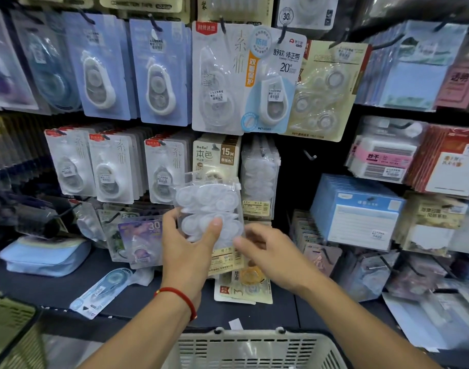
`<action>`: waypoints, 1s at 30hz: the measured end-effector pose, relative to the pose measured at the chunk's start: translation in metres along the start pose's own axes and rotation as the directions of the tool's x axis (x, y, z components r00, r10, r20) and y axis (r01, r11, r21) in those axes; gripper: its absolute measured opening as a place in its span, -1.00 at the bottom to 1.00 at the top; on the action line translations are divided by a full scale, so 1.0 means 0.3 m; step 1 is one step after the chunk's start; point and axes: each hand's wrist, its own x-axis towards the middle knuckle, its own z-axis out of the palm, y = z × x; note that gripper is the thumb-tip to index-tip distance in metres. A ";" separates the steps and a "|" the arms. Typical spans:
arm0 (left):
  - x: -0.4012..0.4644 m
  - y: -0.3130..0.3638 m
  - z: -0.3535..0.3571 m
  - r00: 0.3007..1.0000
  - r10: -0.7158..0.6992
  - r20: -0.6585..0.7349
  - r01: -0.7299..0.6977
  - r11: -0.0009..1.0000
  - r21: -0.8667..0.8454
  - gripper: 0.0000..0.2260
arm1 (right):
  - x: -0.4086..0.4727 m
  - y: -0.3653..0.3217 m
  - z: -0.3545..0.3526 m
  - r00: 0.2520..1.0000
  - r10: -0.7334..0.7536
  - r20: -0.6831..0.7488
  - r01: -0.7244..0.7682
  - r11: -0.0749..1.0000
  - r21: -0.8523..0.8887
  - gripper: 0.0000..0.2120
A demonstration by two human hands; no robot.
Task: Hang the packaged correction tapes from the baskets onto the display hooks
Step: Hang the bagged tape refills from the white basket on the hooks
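Two bare hands meet in front of a shop display wall crowded with hanging stationery. The left hand (186, 246), with a red string bracelet (178, 298) at its wrist, grips a clear plastic bag of white round correction tapes (209, 209): the thumb presses across the front of the bag's lower half and the fingers curl round its left edge and behind it. The bag stands upright, its top in front of a beige carded pack marked 15M (217, 155). The right hand (268, 251) lies just beside the bag's lower right corner with fingers relaxed and spread; its fingertips reach the bag's edge, though whether they pinch it cannot be told.

Just right of the held bag, a matching clear bag of white tapes (258, 177) hangs from a hook. A bare black hook (310, 155) juts from the dark panel further right. Below the hands runs a dark shelf (55, 286) bearing a pale blue pouch (44, 255) and a loose blue carded tape (101, 290). A grey slatted plastic basket (254, 347) sits at the bottom edge, and an olive-green basket (9, 315) at lower left.
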 end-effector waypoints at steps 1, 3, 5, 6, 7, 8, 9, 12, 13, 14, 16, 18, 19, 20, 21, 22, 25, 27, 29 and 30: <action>-0.004 -0.001 0.005 1.000 -0.016 0.019 0.017 1.000 -0.019 -0.57 | -0.002 -0.001 0.013 0.999 -0.035 -0.013 0.035 0.999 -0.003 -0.70; -0.006 -0.001 0.010 0.999 -0.029 0.035 0.030 0.999 -0.039 -0.56 | 0.000 0.001 0.026 0.994 -0.076 -0.076 0.078 0.997 0.023 -0.80; -0.002 0.001 0.008 0.999 -0.027 0.028 0.028 0.999 -0.038 -0.58 | 0.006 0.009 0.023 0.986 -0.077 -0.148 0.093 0.990 0.107 -0.90; 0.001 0.002 0.006 0.999 -0.028 0.024 0.029 0.999 -0.024 -0.60 | 0.007 0.007 0.019 0.978 -0.068 -0.195 0.098 0.984 0.149 -0.94; 0.003 0.002 0.003 0.999 -0.035 0.020 0.035 0.999 0.001 -0.61 | 0.011 0.006 0.014 0.966 -0.055 -0.251 0.103 0.978 0.184 -0.96; 0.005 0.002 -0.001 0.999 -0.042 0.015 0.041 0.999 0.026 -0.60 | 0.015 0.004 0.008 0.952 -0.038 -0.305 0.105 0.973 0.205 -0.95; 0.006 -0.001 -0.004 0.999 -0.044 0.011 0.043 0.998 0.042 -0.60 | 0.021 0.005 0.002 0.936 -0.015 -0.352 0.100 0.970 0.223 -0.93; 0.004 0.001 -0.008 0.999 -0.043 -0.002 0.043 0.996 0.079 -0.61 | 0.031 0.004 -0.024 0.897 0.040 -0.439 0.088 0.959 0.269 -0.93; 0.002 0.003 -0.007 0.999 -0.048 -0.005 0.048 0.995 0.088 -0.61 | 0.033 0.005 -0.033 0.894 0.042 -0.446 0.095 0.955 0.281 -0.94; 0.000 0.006 -0.006 0.999 -0.051 -0.008 0.051 0.994 0.096 -0.61 | 0.033 0.004 -0.040 0.896 0.039 -0.442 0.100 0.953 0.286 -0.93; -0.003 0.007 -0.004 0.998 -0.053 -0.013 0.055 0.992 0.117 -0.61 | 0.029 0.001 -0.047 0.903 0.031 -0.429 0.105 0.951 0.290 -0.91; -0.003 0.007 -0.004 0.998 -0.059 -0.018 0.060 0.991 0.116 -0.61 | 0.022 -0.006 -0.047 0.905 0.026 -0.424 0.109 0.950 0.292 -0.88; -0.002 0.007 -0.006 0.998 -0.059 -0.022 0.061 0.992 0.113 -0.61 | 0.019 -0.010 -0.045 0.905 0.025 -0.425 0.113 0.949 0.295 -0.87; 0.000 0.008 -0.007 0.998 -0.058 -0.026 0.060 0.992 0.111 -0.60 | 0.015 -0.014 -0.043 0.903 0.025 -0.428 0.116 0.947 0.299 -0.87; 0.001 0.010 -0.008 0.998 -0.058 -0.030 0.061 0.992 0.110 -0.60 | 0.012 -0.018 -0.040 0.900 0.027 -0.435 0.119 0.945 0.304 -0.86; 0.002 0.012 -0.010 0.998 -0.059 -0.032 0.063 0.992 0.111 -0.60 | 0.010 -0.021 -0.038 0.896 0.032 -0.443 0.120 0.943 0.310 -0.85; 0.003 0.016 -0.013 0.998 -0.057 -0.040 0.061 0.990 0.129 -0.60 | 0.004 -0.027 -0.032 0.887 0.040 -0.460 0.126 0.937 0.326 -0.85; 0.004 0.018 -0.017 0.998 -0.048 -0.042 0.053 0.989 0.138 -0.60 | 0.002 -0.028 -0.028 0.890 0.042 -0.455 0.128 0.933 0.336 -0.87; 0.007 0.021 -0.021 0.998 -0.043 -0.042 0.049 0.989 0.141 -0.59 | 0.003 -0.027 -0.030 0.897 0.043 -0.440 0.128 0.927 0.352 -0.87; 0.010 0.021 -0.023 0.998 -0.042 -0.043 0.048 0.989 0.142 -0.59 | 0.006 -0.025 -0.034 0.899 0.045 -0.435 0.123 0.929 0.348 -0.87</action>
